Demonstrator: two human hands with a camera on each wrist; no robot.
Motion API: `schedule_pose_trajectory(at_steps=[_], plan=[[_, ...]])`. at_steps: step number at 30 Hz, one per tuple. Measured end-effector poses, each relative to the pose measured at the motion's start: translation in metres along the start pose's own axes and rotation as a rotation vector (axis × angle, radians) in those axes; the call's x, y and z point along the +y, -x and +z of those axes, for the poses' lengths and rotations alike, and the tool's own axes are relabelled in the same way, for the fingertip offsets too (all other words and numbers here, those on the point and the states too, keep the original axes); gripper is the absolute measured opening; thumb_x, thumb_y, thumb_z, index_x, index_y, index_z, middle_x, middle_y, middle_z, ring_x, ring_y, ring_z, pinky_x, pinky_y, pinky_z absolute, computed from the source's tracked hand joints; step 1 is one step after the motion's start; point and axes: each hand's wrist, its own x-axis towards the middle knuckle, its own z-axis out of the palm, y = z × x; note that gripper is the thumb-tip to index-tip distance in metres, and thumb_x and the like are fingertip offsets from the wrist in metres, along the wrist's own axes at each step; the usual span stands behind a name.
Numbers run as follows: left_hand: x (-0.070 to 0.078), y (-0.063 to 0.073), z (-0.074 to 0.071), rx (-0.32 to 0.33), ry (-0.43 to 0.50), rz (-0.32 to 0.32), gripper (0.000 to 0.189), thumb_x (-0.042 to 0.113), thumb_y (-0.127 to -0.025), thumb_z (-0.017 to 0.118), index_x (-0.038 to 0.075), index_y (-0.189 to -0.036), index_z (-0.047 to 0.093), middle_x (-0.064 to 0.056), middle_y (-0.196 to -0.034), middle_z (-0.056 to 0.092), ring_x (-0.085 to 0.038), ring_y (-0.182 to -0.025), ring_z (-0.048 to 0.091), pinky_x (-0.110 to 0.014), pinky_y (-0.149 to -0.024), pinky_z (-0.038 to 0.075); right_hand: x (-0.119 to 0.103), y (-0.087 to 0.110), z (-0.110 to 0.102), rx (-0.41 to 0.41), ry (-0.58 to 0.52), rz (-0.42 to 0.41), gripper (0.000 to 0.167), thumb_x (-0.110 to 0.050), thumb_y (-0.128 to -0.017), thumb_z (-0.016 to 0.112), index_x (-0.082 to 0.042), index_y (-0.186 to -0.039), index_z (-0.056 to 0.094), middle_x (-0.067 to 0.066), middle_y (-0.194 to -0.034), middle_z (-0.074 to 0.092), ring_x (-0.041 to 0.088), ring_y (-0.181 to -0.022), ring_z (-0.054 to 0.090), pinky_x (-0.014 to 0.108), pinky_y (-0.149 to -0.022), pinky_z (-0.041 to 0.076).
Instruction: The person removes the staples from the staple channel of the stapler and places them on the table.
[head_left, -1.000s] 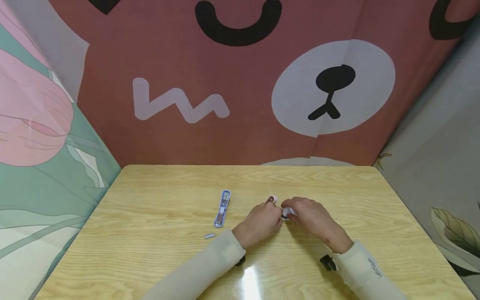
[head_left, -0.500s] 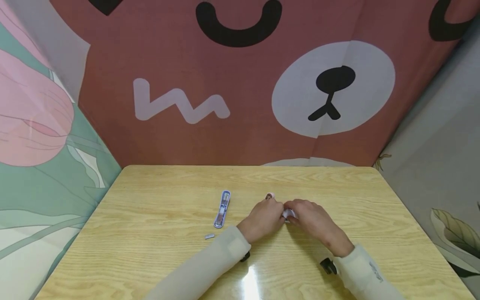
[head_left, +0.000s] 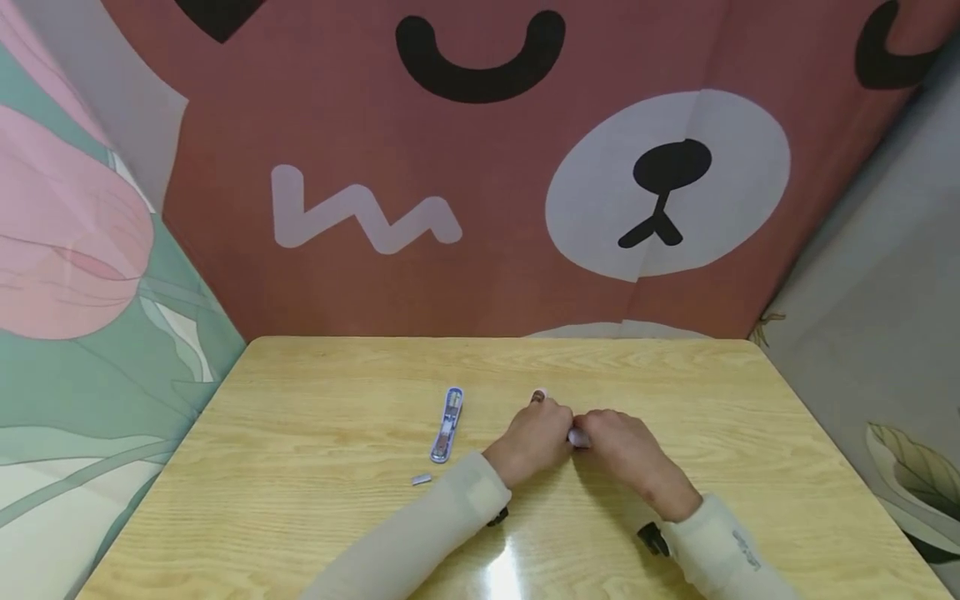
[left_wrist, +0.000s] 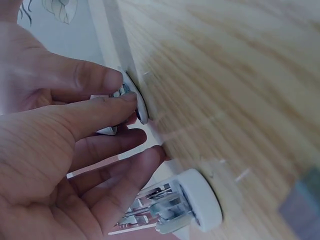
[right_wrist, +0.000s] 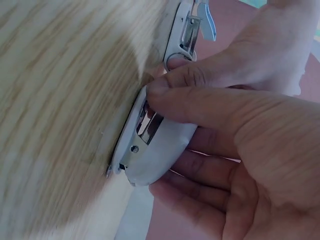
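A small white stapler (right_wrist: 162,152) is held between both hands, just over the table. My right hand (head_left: 622,450) grips its rounded body, thumb along the top, other fingers curled beneath. The left hand (head_left: 532,440) pinches the stapler's other end, where metal parts show; in the left wrist view its thumb overlaps them. The hands meet there and cover much of the stapler in the head view. Right beside the left hand's lower fingers stands a second, pale pink and white stapler (left_wrist: 200,202), its metal inside exposed.
A blue-purple stapler (head_left: 447,425) lies on the wooden table (head_left: 322,417) left of the hands. Near it rests a small grey strip (head_left: 422,479), like staples. A curtain with a cartoon bear face (head_left: 480,275) hangs behind the table's far edge.
The left hand has moved slightly right and closer against the right hand, so less of the white stapler shows. The head view has shifted a little; the things on the table lie as before.
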Motion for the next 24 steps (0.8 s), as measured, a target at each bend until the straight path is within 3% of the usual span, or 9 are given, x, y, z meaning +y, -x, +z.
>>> schedule_pose_trajectory(at_steps=[5, 12, 15, 24], plan=[[0.0005, -0.0006, 0.0029, -0.008, -0.001, -0.003, 0.022, 0.024, -0.095, 0.075, 0.016, -0.076, 0.065, 0.002, -0.072, 0.059, -0.009, -0.069, 0.056, -0.029, -0.092, 0.05, 0.0008, 0.0, 0.0001, -0.004, 0.024, 0.004, 0.031, -0.005, -0.091, 0.075, -0.017, -0.07, 0.056, -0.008, -0.068, 0.051, 0.01, -0.062, 0.045, 0.034, -0.055, 0.044], [0.0021, 0.0012, 0.0044, -0.006, 0.018, 0.004, 0.017, 0.022, -0.096, 0.075, 0.014, -0.081, 0.069, 0.003, -0.073, 0.061, -0.008, -0.065, 0.052, -0.028, -0.085, 0.05, 0.0025, -0.0008, 0.0003, 0.011, 0.044, -0.007, 0.027, -0.008, -0.087, 0.081, -0.019, -0.07, 0.062, -0.006, -0.068, 0.059, 0.009, -0.061, 0.05, 0.036, -0.053, 0.047], [0.0023, 0.0006, 0.0043, -0.008, 0.015, -0.008, 0.019, 0.025, -0.094, 0.077, 0.015, -0.081, 0.069, 0.003, -0.075, 0.061, -0.007, -0.067, 0.054, -0.028, -0.092, 0.049, 0.0032, -0.0013, 0.0011, 0.023, 0.05, -0.014, 0.025, -0.009, -0.085, 0.083, -0.019, -0.071, 0.064, -0.005, -0.069, 0.061, 0.01, -0.061, 0.053, 0.036, -0.052, 0.047], [0.0002, -0.0006, 0.0025, -0.018, 0.046, -0.019, 0.02, 0.024, -0.093, 0.079, 0.014, -0.08, 0.067, 0.002, -0.074, 0.059, -0.007, -0.064, 0.051, -0.025, -0.066, 0.048, 0.0047, -0.0024, 0.0023, 0.03, 0.034, -0.052, 0.022, -0.006, -0.083, 0.084, -0.017, -0.075, 0.067, -0.004, -0.071, 0.063, 0.007, -0.062, 0.052, 0.033, -0.053, 0.046]])
